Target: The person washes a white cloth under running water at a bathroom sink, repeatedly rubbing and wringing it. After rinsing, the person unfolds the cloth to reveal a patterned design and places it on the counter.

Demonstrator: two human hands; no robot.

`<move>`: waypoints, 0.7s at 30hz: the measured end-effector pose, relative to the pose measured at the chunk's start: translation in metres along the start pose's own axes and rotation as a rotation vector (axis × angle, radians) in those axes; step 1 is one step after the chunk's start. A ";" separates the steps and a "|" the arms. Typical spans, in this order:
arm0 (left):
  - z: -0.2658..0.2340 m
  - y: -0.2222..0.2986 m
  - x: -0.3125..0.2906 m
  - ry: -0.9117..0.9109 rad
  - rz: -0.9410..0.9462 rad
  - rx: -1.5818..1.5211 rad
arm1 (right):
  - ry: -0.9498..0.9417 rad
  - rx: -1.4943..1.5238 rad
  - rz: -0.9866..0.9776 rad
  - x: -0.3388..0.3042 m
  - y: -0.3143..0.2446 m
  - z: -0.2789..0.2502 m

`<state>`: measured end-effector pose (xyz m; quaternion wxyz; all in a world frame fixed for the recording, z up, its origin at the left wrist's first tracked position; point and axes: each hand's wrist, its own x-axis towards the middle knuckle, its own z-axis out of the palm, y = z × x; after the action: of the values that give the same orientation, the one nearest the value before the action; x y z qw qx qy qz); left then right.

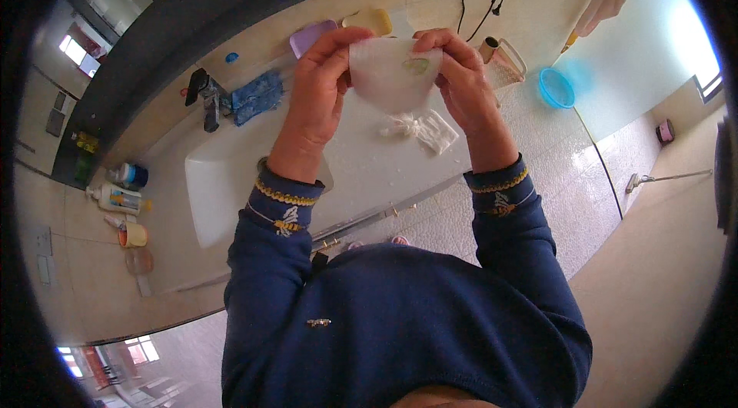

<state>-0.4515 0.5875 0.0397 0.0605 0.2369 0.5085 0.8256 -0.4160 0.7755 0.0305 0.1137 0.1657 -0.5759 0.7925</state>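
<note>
Both of my hands are raised over the washbasin counter, pinching a thin, whitish, translucent sheet [392,77] by its upper corners. A green mark shows on it near its right side; whether it is a small bag or a cloth I cannot tell. My left hand [323,74] has its fingers closed on the left corner, and my right hand [461,74] grips the right one. On the white counter [369,170] below lies a crumpled, knotted whitish bag or cloth [427,131], touched by neither hand.
Left of my hands are a dark faucet [206,101], a wet blue cloth [257,97] and the white basin [211,200]. Purple [311,38] and yellow trays [369,21] sit behind them. Bottles [119,197] line the left end. A blue bowl [556,87] is at the right.
</note>
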 end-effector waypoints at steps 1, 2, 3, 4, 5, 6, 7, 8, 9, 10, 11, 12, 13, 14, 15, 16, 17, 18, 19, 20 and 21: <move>0.004 -0.002 -0.002 0.022 -0.046 -0.078 | 0.009 -0.031 0.019 -0.001 0.001 -0.002; 0.006 -0.004 -0.002 0.044 -0.092 -0.155 | 0.018 -0.061 0.037 -0.001 0.002 -0.004; 0.005 -0.005 -0.002 0.023 -0.162 -0.244 | 0.027 -0.090 0.055 -0.001 0.003 -0.006; 0.004 -0.009 -0.003 0.005 -0.240 -0.333 | 0.038 -0.088 0.076 -0.003 0.006 -0.007; 0.002 -0.012 -0.003 -0.012 -0.317 -0.422 | 0.049 -0.087 0.097 -0.003 0.007 -0.008; -0.001 -0.021 -0.003 -0.016 -0.328 -0.411 | 0.061 -0.085 0.117 -0.003 0.009 -0.009; -0.006 -0.032 -0.006 -0.012 -0.348 -0.398 | 0.041 -0.043 0.137 -0.004 0.014 -0.010; -0.011 -0.040 -0.009 -0.009 -0.367 -0.385 | 0.021 -0.001 0.157 -0.003 0.020 -0.012; -0.015 -0.046 -0.011 -0.011 -0.373 -0.298 | 0.002 0.041 0.175 -0.004 0.027 -0.012; -0.017 -0.050 -0.011 -0.020 -0.373 -0.215 | -0.014 0.049 0.156 -0.004 0.032 -0.013; -0.019 -0.054 -0.011 -0.031 -0.373 -0.133 | -0.019 0.058 0.194 -0.006 0.037 -0.015; -0.022 -0.059 -0.012 0.016 -0.357 -0.101 | -0.025 0.069 0.231 -0.008 0.043 -0.018; -0.025 -0.062 -0.011 0.062 -0.335 -0.065 | -0.037 0.079 0.263 -0.009 0.049 -0.021; -0.028 -0.064 -0.011 0.108 -0.311 -0.029 | 0.012 0.055 0.260 -0.009 0.056 -0.025; -0.031 -0.064 -0.013 0.150 -0.317 -0.031 | 0.060 0.031 0.256 -0.011 0.064 -0.031; -0.033 -0.059 -0.014 0.201 -0.319 -0.023 | 0.099 0.015 0.253 -0.011 0.074 -0.036; -0.034 -0.060 -0.013 0.232 -0.324 -0.031 | 0.070 -0.303 0.238 -0.016 0.094 -0.051; -0.039 -0.062 -0.012 0.218 -0.337 -0.062 | 0.036 -0.615 0.219 -0.024 0.119 -0.070; -0.045 -0.066 -0.014 0.251 -0.336 -0.060 | -0.010 -0.924 0.197 -0.026 0.125 -0.069; -0.052 -0.071 -0.015 0.283 -0.334 -0.059 | -0.111 -1.088 0.220 -0.033 0.131 -0.068; -0.059 -0.077 -0.016 0.314 -0.333 -0.058 | -0.214 -1.251 0.242 -0.044 0.138 -0.065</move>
<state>-0.4752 0.5713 -0.0539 0.1228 0.0166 0.5199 0.8452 -0.4347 0.7947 -0.1256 0.0405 0.0800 -0.9518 0.2932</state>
